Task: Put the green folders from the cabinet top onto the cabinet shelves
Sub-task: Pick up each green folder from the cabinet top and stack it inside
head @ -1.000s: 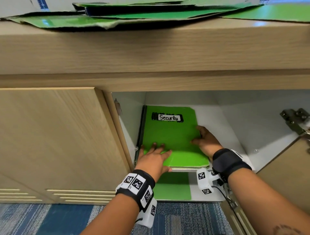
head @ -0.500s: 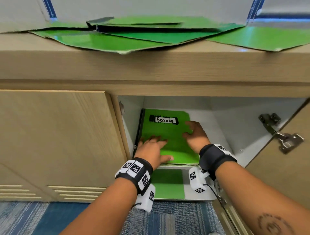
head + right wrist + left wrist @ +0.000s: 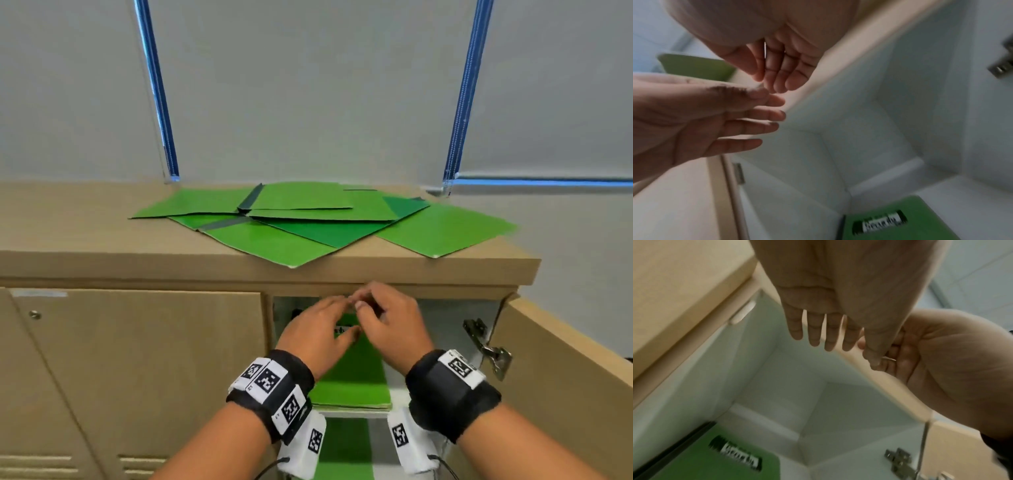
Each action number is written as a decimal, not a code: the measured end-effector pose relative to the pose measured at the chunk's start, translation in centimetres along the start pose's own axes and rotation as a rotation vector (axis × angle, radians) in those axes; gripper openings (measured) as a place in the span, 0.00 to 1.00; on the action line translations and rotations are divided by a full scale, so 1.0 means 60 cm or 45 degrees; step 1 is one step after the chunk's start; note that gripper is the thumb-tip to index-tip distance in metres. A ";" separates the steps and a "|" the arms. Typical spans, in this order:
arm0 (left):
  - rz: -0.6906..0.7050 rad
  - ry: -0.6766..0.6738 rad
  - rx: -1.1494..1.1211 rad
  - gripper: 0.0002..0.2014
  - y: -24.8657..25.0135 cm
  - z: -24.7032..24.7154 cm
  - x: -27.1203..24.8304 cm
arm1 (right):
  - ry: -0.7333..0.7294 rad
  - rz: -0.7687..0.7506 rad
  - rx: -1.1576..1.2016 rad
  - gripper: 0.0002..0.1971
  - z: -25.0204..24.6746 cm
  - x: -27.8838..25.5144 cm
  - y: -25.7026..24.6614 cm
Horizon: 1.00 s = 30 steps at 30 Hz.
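Note:
Several green folders point(image 3: 308, 222) lie overlapped on the wooden cabinet top point(image 3: 102, 233). A green folder with a black-and-white label point(image 3: 356, 377) lies flat on the upper shelf, left side; the wrist views show it too, as folder point(image 3: 725, 464) and folder point(image 3: 900, 224). Another green folder point(image 3: 342, 448) lies on the shelf below. My left hand point(image 3: 318, 325) hovers in front of the opening, its fingers point(image 3: 818, 334) straight and empty. My right hand point(image 3: 383, 315) is beside it near the top edge, its fingers point(image 3: 781, 73) loosely curled, holding nothing. The fingertips of both hands nearly meet.
The left cabinet door point(image 3: 137, 359) is closed. The right door point(image 3: 565, 359) stands open with a metal hinge point(image 3: 486, 346) on its inner side. White cabinet walls point(image 3: 838, 410) enclose the shelf. Window blinds point(image 3: 308, 85) rise behind the cabinet top.
Both hands have lifted off the labelled folder and come up out of the shelf to the opening's top edge. The folder stays on the shelf. The head view has risen.

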<state>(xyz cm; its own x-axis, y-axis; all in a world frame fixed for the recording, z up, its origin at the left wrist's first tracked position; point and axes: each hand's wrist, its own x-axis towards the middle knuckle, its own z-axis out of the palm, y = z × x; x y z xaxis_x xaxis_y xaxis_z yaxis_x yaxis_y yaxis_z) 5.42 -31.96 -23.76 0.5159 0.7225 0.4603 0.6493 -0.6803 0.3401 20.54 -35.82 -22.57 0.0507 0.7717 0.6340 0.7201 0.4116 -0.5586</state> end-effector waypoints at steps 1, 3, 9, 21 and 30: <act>0.013 0.024 0.020 0.22 0.013 -0.020 0.001 | 0.003 -0.018 -0.010 0.04 -0.014 0.005 -0.019; 0.045 0.119 0.092 0.19 0.040 -0.064 0.003 | 0.018 -0.020 0.015 0.03 -0.040 0.023 -0.055; 0.077 0.384 0.276 0.16 0.100 -0.174 0.022 | 0.162 0.177 0.070 0.02 -0.091 0.097 -0.097; -0.259 -0.089 0.687 0.15 0.054 -0.234 0.036 | -0.238 0.865 0.591 0.15 -0.109 0.134 -0.120; 0.072 0.232 0.250 0.26 0.093 -0.231 0.027 | -0.059 0.907 1.077 0.03 -0.098 0.169 -0.167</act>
<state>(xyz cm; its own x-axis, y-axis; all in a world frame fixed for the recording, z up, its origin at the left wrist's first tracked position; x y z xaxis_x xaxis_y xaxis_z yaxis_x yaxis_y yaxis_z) 2.14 -36.31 -9.75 0.4573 0.6377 0.6199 0.7270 -0.6695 0.1524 17.91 -34.94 -7.41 0.2271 0.9738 0.0114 -0.1696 0.0511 -0.9842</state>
